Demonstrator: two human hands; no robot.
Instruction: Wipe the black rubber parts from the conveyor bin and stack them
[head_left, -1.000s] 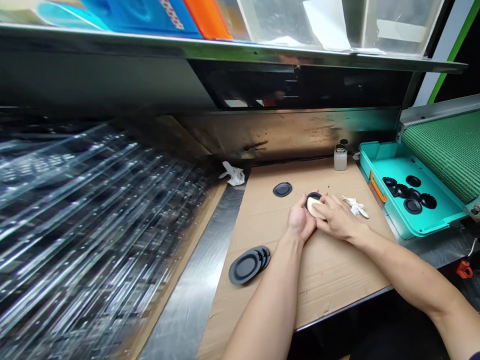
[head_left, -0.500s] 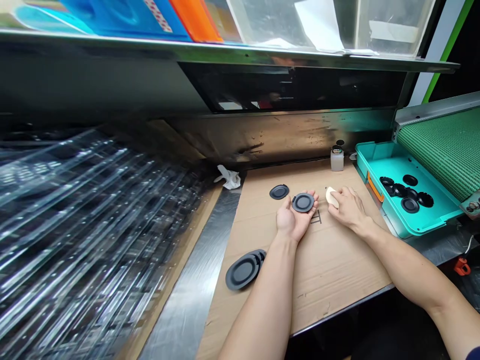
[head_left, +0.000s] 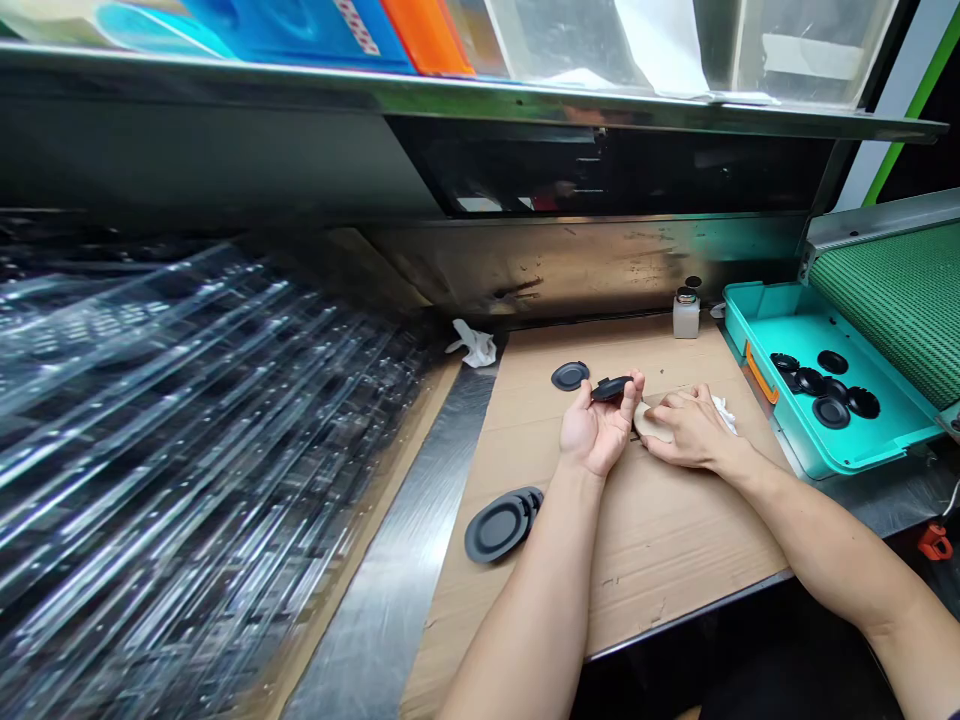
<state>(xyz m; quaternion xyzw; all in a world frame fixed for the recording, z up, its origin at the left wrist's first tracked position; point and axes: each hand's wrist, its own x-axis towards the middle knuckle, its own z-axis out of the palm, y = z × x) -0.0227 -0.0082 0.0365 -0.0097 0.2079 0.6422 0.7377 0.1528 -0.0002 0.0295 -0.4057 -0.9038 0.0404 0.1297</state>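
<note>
Two hands [head_left: 595, 438] hold one disc [head_left: 610, 388], one rounded pad [head_left: 651, 424].

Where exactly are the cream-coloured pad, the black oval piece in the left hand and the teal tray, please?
Cream-coloured pad [head_left: 651, 424]: head view, exposed upper surface.
Black oval piece [head_left: 611, 389]: head view, middle of its visible side.
Teal tray [head_left: 795, 322]: head view, bare floor towards the far end.

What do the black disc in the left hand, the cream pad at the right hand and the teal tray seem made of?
Black disc: probably molded plastic, satin, from its smooth surface and edge tab.
Cream pad: perhaps sponge or foam, matte; no shine shows, but it is partly covered.
Teal tray: likely molded plastic, semi-glossy, from its even color and rim highlights.
</note>
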